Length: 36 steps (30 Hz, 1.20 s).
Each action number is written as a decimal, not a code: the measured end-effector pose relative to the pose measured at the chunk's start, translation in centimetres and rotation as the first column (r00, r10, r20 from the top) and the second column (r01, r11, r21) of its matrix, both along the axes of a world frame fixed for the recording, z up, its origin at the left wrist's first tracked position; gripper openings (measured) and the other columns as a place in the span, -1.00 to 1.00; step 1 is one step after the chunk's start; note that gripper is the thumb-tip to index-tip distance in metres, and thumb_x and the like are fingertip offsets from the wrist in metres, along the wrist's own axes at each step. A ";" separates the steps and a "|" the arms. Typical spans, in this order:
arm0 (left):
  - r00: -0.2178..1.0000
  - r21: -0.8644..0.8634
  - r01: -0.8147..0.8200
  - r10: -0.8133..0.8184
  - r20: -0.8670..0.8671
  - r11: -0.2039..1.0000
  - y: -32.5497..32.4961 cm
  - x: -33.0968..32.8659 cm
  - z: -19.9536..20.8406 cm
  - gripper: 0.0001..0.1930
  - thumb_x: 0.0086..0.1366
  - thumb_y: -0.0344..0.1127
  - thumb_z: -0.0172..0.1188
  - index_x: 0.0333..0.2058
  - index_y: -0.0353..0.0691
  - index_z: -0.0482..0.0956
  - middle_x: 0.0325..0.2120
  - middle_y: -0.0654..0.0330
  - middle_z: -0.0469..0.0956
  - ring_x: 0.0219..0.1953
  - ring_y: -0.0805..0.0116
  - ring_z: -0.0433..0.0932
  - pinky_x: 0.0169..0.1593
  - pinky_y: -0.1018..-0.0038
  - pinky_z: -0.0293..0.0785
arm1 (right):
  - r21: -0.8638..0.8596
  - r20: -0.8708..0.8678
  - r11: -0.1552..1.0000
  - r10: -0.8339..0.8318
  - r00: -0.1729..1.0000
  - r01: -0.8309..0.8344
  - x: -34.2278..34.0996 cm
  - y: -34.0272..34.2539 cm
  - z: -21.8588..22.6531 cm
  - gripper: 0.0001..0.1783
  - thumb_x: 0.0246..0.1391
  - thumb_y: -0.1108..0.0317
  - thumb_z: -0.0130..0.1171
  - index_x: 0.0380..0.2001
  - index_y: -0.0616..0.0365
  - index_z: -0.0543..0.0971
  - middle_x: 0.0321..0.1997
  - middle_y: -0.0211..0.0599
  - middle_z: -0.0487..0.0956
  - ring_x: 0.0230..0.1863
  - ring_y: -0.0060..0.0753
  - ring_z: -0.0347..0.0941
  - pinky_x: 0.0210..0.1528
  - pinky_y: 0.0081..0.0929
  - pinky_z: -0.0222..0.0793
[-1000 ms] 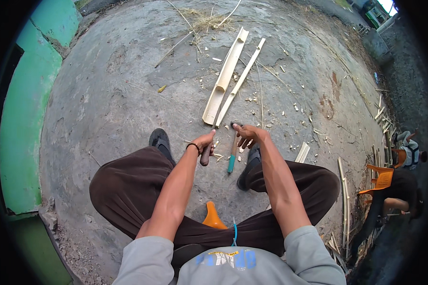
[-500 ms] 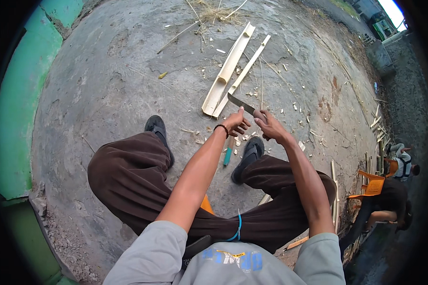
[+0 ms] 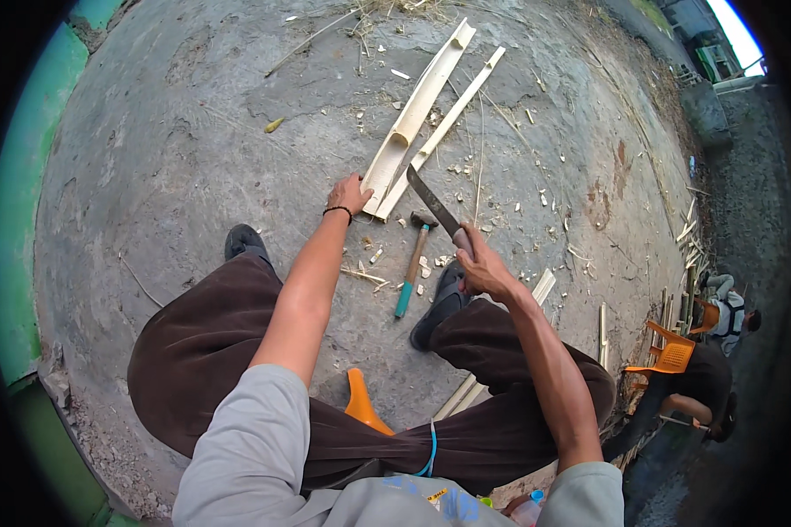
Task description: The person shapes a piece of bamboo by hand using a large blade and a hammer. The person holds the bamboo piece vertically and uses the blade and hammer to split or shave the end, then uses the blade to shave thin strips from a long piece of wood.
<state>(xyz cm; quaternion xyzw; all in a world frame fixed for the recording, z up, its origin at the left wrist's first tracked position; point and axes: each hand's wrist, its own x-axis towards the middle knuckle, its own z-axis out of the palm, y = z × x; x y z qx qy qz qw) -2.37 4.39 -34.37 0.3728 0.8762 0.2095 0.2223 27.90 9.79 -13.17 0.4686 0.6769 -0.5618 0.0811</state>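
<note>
My right hand (image 3: pixel 485 263) is wrapped round the wooden handle of a machete (image 3: pixel 432 200). Its dark blade points up and to the left, the tip close to the near end of a narrow bamboo strip (image 3: pixel 448 119). Beside that strip lies a wide split bamboo half (image 3: pixel 419 105), hollow side up, with node walls across it. At its near left corner my left hand (image 3: pixel 350 193) grips the edge, thumb toward the inner face; some of the fingers are hidden. A hammer (image 3: pixel 413 263) with a teal-ended handle lies on the ground between my feet.
Bamboo chips (image 3: pixel 426 268) are scattered over the rough concrete floor (image 3: pixel 193 167). More bamboo strips (image 3: pixel 461 395) lie under my right leg. An orange plastic piece (image 3: pixel 360 404) shows between my legs. To the right are an orange chair (image 3: pixel 672 347) and other people (image 3: pixel 707 382).
My left hand has moved left and away from the machete, onto the near end of the wide bamboo half. The machete has come slightly nearer to me. The hammer shows more fully.
</note>
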 end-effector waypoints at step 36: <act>0.998 0.312 -0.008 0.026 -0.057 0.950 7.0 1.3 0.3 -0.73 0.29 -0.29 0.02 -0.16 -0.41 0.40 -0.16 -0.20 0.40 -0.10 -0.20 0.46 0.00 0.03 0.42 | 0.422 0.009 0.899 0.128 0.992 -0.120 4.9 0.4 11.7 -0.39 0.27 0.34 0.05 0.36 0.18 0.24 -0.32 0.27 0.58 -0.24 0.32 0.53 -0.14 -0.03 0.39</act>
